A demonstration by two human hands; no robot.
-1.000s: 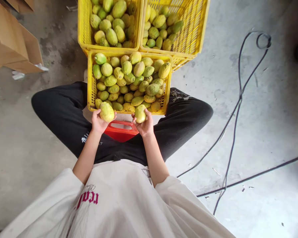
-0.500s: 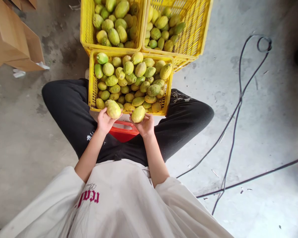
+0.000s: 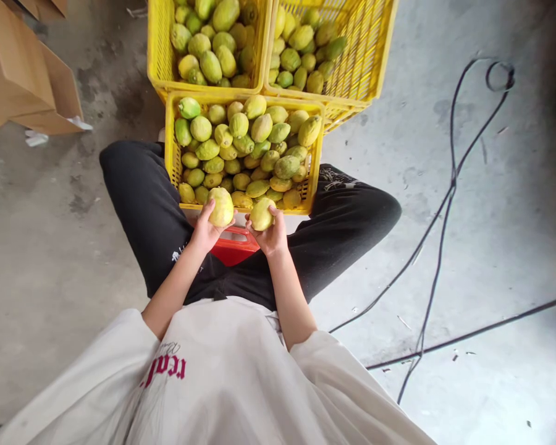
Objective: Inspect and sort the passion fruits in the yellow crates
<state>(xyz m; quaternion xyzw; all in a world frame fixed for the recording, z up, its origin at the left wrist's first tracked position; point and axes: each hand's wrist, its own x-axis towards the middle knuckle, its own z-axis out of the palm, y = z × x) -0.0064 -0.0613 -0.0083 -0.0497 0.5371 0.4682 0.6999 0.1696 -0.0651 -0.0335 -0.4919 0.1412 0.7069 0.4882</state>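
My left hand (image 3: 204, 232) is closed around a pale yellow-green fruit (image 3: 221, 206). My right hand (image 3: 272, 235) grips a second yellow-green fruit (image 3: 261, 214). Both fruits hover at the near rim of a yellow crate (image 3: 170, 154) that sits between my knees and is heaped with several similar green and yellow fruits. The two hands are close together, just above a red stool (image 3: 229, 247) under me.
Two more yellow crates (image 3: 157, 55) (image 3: 375, 55) with fruit stand behind the near one. Cardboard boxes (image 3: 23, 74) lie at the upper left. Black cables (image 3: 445, 198) trail across the concrete floor on the right. My black trouser legs flank the crate.
My left hand has carried its fruit rightward, closer to the right hand. My left knee has drawn inward. The right hand has turned its fruit slightly and stays in place.
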